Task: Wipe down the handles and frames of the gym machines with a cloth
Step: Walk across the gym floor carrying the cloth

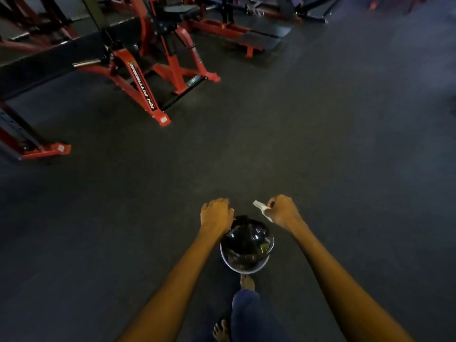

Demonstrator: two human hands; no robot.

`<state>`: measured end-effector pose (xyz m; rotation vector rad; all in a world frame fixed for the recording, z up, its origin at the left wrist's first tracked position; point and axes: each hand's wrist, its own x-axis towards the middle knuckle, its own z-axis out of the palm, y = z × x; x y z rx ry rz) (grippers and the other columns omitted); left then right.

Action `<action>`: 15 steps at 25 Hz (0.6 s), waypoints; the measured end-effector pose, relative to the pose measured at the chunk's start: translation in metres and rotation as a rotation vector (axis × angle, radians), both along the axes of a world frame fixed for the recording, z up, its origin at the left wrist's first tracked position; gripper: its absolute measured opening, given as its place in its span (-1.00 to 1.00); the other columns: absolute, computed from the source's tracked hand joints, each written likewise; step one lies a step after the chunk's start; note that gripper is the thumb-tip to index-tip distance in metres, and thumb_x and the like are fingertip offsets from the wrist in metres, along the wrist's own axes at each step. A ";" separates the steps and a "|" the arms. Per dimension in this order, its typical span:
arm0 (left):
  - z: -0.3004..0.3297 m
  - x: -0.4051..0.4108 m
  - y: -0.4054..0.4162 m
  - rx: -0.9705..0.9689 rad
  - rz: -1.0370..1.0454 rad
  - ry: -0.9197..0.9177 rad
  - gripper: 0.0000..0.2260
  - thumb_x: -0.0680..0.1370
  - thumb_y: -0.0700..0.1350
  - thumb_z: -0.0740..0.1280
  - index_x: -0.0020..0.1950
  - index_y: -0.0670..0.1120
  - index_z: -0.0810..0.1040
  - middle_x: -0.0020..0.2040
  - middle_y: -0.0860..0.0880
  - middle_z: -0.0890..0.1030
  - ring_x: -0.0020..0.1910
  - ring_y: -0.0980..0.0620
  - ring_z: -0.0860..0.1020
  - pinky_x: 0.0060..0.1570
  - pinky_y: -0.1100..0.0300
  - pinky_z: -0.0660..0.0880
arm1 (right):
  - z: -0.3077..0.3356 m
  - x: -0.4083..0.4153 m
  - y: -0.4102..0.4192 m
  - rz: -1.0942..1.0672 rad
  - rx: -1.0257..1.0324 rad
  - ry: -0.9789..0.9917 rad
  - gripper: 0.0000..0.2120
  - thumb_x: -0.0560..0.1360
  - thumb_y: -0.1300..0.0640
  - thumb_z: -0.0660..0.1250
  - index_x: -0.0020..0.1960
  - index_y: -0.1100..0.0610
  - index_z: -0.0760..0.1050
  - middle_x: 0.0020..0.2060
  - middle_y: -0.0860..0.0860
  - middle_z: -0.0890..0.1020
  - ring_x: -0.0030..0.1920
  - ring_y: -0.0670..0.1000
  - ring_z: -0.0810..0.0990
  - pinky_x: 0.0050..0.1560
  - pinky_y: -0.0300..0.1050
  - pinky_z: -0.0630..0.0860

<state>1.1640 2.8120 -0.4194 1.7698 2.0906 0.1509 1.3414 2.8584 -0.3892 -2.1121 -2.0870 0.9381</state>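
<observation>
Head view shows both hands extended forward and low over the dark gym floor [320,144]. I read the right hand [281,213] as the working grip: its fingers are curled around a small white cloth [262,209], a corner of which protrudes toward the left. The left hand [216,213] is curled over the top of a shiny dark round container [246,245] that hangs between the forearms; I cannot tell whether its fingers close on a handle there. The nearest gym machine [153,77], with a red frame, stands forward and to the left, well apart from both hands. Its lettered frame member runs diagonally from upper left down to a foot plate nearest me. I judge that the left hand lies on the machine's side, but the cloth sits in the right hand, so the coming move calls for a walk forward-left and a reach across with the right grip. No frame or handle is in contact with the cloth yet.
</observation>
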 end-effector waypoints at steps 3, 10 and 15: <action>-0.024 0.002 0.011 -0.076 0.016 -0.001 -0.65 0.63 -0.02 0.16 0.38 -0.09 0.42 0.35 -0.10 0.48 0.30 -0.10 0.46 0.29 0.05 0.33 | -0.032 0.002 0.014 0.025 -0.095 -0.049 -0.87 0.41 0.16 0.35 -0.10 0.18 0.63 -0.15 0.13 0.66 -0.10 0.12 0.63 -0.05 0.00 0.58; -0.109 0.007 0.015 -0.330 0.113 -0.028 -0.69 0.63 -0.03 0.16 0.33 -0.07 0.47 0.30 -0.10 0.53 0.25 -0.13 0.50 0.21 0.04 0.40 | -0.143 0.002 0.023 -0.054 -0.270 -0.085 -0.74 0.47 0.18 0.36 0.13 0.25 0.55 0.04 0.15 0.63 0.01 0.11 0.62 -0.13 -0.11 0.52; -0.160 0.007 0.023 -0.435 0.165 -0.019 -0.71 0.63 -0.06 0.16 0.31 -0.10 0.48 0.27 -0.13 0.54 0.23 -0.14 0.52 0.16 0.01 0.44 | -0.201 -0.005 0.038 -0.023 -0.332 -0.132 -0.71 0.57 0.24 0.18 0.26 0.28 0.44 0.20 0.19 0.53 0.20 0.15 0.50 -0.05 -0.25 0.42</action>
